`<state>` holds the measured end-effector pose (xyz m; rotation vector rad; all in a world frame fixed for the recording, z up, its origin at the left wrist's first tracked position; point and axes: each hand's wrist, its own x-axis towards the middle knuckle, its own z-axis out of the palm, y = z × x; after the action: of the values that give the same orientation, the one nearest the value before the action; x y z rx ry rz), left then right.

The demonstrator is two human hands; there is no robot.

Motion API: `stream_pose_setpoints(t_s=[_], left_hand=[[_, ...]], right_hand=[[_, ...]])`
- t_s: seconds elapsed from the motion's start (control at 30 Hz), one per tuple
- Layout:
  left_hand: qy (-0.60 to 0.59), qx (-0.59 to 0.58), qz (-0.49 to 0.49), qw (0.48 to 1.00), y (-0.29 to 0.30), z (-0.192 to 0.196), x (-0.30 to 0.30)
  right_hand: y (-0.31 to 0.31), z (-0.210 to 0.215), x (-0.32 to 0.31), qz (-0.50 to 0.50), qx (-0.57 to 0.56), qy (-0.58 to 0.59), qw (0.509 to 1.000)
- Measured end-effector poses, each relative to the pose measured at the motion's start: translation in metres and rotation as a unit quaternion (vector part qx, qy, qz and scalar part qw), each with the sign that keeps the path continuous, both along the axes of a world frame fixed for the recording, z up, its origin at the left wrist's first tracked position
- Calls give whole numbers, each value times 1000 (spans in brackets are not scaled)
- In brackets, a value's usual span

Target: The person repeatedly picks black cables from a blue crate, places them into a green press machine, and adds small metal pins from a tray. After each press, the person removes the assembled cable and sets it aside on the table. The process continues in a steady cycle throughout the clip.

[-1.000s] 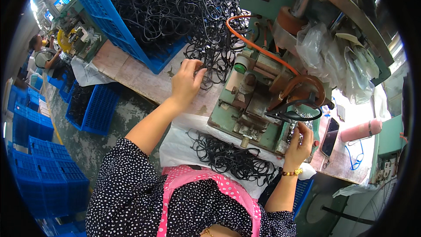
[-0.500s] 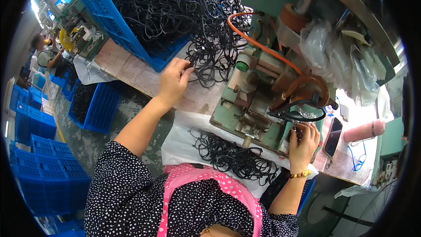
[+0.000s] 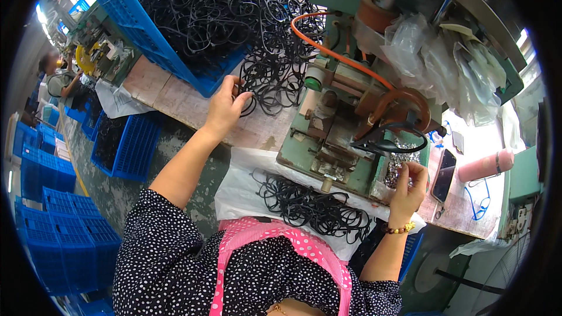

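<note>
My left hand [image 3: 223, 108] is at the near edge of a pile of black cord loops [image 3: 272, 76]. Its thumb and fingers are apart, with a strand of cord beside the fingertips. Over a green tray of small shiny metal pieces [image 3: 391, 175], my right hand [image 3: 410, 187] has thumb and forefinger pinched together; whatever is between them is too small to make out. Left of that tray stands a green bench machine [image 3: 328, 140] with a metal block and a black ring-shaped part [image 3: 404, 140]. More black loops [image 3: 310, 205] lie on white cloth across my lap.
A blue crate [image 3: 175, 52], tipped toward me, spills black loops onto the table. An orange hose [image 3: 339, 55] arcs above the machine. Clear plastic bags [image 3: 445, 64] hang at the right, near a phone [image 3: 444, 175] and a pink bottle [image 3: 486, 165]. Another person works far left.
My right hand has lifted out of the metal pieces, fingers now pinched. My left hand has shifted slightly left, its thumb and fingers wider apart. The view has shifted a little.
</note>
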<state>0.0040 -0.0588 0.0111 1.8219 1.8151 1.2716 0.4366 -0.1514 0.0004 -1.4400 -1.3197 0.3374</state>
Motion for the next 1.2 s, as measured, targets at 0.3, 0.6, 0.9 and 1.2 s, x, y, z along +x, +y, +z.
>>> stream_pose_setpoints(t_s=[0.3,0.6,0.9,1.2], left_hand=[[18,131,-5,991,-5,12,8],[-14,103,15,994,-8,16,5],[-168,12,-3,986,-14,18,-2],[-301,64,-111,945,-54,69,53]], right_hand=[[0,5,0,51,-13,137,989],[1,12,3,-24,-12,-337,941],[1,0,6,-17,-32,0,999],[-2,18,-4,135,4,351,927]])
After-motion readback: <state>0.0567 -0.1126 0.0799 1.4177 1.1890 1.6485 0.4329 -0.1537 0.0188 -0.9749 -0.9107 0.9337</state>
